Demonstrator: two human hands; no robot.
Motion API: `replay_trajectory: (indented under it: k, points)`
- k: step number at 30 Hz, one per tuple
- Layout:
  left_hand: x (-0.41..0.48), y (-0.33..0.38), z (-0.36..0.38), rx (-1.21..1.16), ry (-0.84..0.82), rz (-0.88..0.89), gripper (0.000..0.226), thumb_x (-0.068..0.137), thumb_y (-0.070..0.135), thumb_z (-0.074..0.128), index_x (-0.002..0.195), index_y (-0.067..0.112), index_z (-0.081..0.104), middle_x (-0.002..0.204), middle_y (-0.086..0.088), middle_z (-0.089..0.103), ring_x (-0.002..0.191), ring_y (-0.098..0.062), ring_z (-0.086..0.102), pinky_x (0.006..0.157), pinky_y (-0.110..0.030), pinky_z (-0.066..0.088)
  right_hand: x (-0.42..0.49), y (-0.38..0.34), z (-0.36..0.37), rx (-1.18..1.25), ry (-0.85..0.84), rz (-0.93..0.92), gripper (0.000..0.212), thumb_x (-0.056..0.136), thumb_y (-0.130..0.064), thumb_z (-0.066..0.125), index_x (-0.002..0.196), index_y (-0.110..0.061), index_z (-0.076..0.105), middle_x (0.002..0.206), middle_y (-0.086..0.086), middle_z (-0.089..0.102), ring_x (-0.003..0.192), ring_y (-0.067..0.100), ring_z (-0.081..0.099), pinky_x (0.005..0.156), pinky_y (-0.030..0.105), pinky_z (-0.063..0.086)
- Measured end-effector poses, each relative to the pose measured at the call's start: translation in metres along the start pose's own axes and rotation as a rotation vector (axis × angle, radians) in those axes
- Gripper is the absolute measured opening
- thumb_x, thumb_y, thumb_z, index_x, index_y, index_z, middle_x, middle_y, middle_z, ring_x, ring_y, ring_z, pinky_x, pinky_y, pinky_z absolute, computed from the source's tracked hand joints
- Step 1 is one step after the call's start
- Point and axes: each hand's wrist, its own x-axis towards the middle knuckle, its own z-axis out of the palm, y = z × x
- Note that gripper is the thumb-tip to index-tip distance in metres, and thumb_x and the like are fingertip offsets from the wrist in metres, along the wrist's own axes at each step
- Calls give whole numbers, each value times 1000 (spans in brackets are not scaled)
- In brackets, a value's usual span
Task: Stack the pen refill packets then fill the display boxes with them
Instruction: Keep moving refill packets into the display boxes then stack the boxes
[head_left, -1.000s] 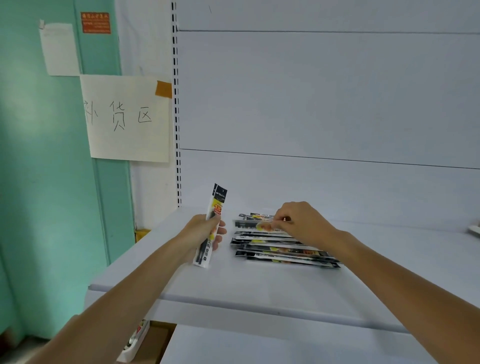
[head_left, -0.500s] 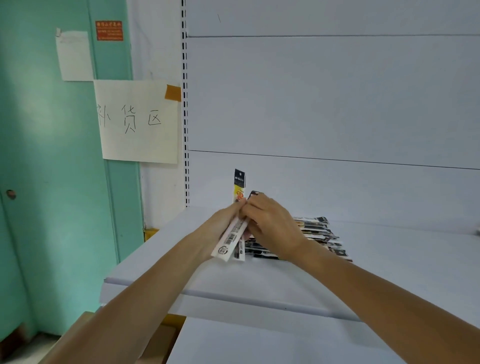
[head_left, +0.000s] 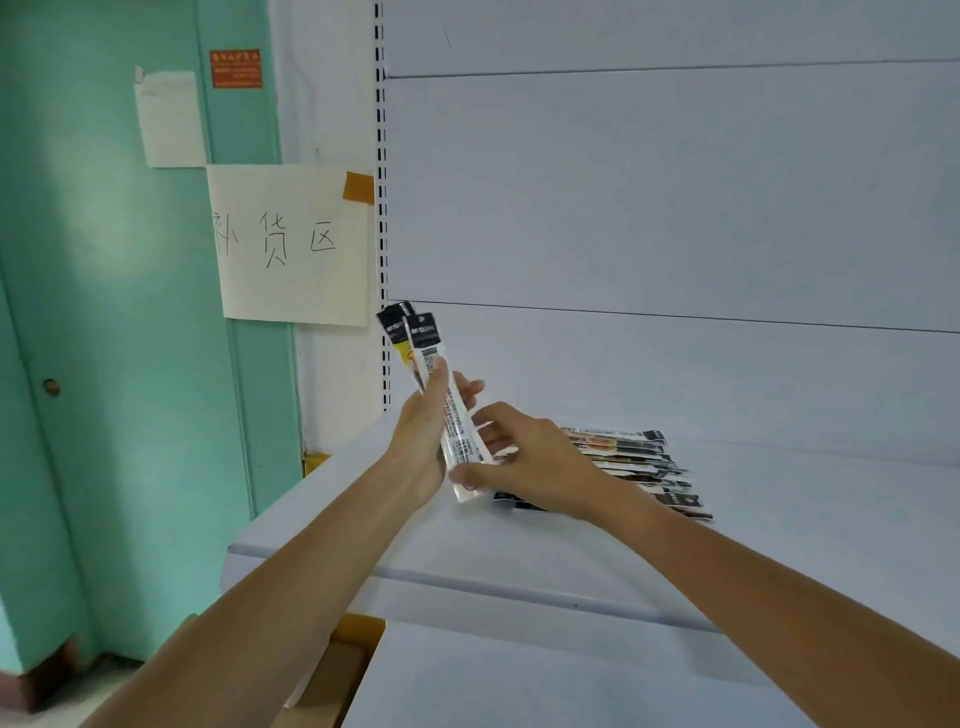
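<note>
Gripping two pen refill packets (head_left: 427, 339) at mid-length, the left hand (head_left: 420, 441) holds them tilted upright above the shelf (head_left: 467, 545); the right hand (head_left: 535, 467) pinches their lower end. The remaining packets (head_left: 636, 462) lie fanned alongside. Likely light, flexible, slippery film: clamp flat faces, square the edges.

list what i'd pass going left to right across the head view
green door → handwritten paper sign → left hand gripping two refill packets → right hand at their lower end → packet pile lying on the shelf
</note>
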Motion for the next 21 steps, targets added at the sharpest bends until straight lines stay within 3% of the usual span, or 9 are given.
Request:
replay_trajectory:
  k: [4,8,9,11,13,15,16,19,21]
  points:
    - [-9,-5,10,393,-103,110,50,96,52,26,84,21,63,95,-4,68,84,-18,64,82,-31,50,-3,-5,-8,-12,0,-21,23,82,-15,66,99,-23,52,85,-9,59,73,8,56,59,10,42]
    - [-21,6,11,1093,-167,132,67,89,63,26,82,11,68,86,-1,72,71,-16,68,78,-31,47,-9,14,-40,-244,168,77,13,87,-12,49,77,-18,42,69,2,50,61,21,46,51,26,36]
    - [-24,7,12,1313,-164,273,65,87,63,32,77,9,67,78,0,71,65,-18,67,74,-30,48,-11,20,-49,-299,216,117,16,87,-12,46,74,-19,40,67,3,49,60,22,45,51,29,34]
    - [-25,5,15,1577,-103,906,50,83,56,44,72,12,65,71,1,68,65,-20,62,67,-28,48,-17,30,-63,-361,228,195,23,86,-11,44,66,-22,39,63,1,47,56,20,41,50,27,31]
    - [-13,-2,18,1685,-180,1363,41,72,49,50,91,15,62,90,0,66,85,-21,57,74,-33,45,-23,36,-73,-401,118,219,22,83,-9,46,64,-21,45,62,2,47,53,18,39,50,27,33]
    - [2,-7,22,1837,-285,1381,61,62,49,59,112,15,53,104,-5,62,100,-25,52,88,-38,37,-33,36,-81,-395,31,209,15,79,-7,49,66,-15,53,61,4,49,53,19,42,50,28,35]
    - [8,-12,23,1890,-309,1342,66,58,47,68,112,14,54,97,-5,63,92,-24,57,85,-38,41,-39,36,-84,-357,19,207,14,78,-6,50,68,-14,56,61,4,51,52,19,45,48,28,37]
    - [2,-26,30,1922,-370,1152,51,56,29,83,96,9,58,67,-1,62,52,-24,59,46,-29,47,-58,41,-100,-129,18,200,16,79,-3,56,75,-17,62,67,3,61,56,18,54,51,30,44]
    - [-3,-34,38,1860,-353,976,35,81,30,66,107,13,51,87,-2,65,72,-27,62,55,-30,42,-71,47,-111,78,97,188,6,82,-10,64,85,-15,65,78,2,65,61,14,56,55,26,47]
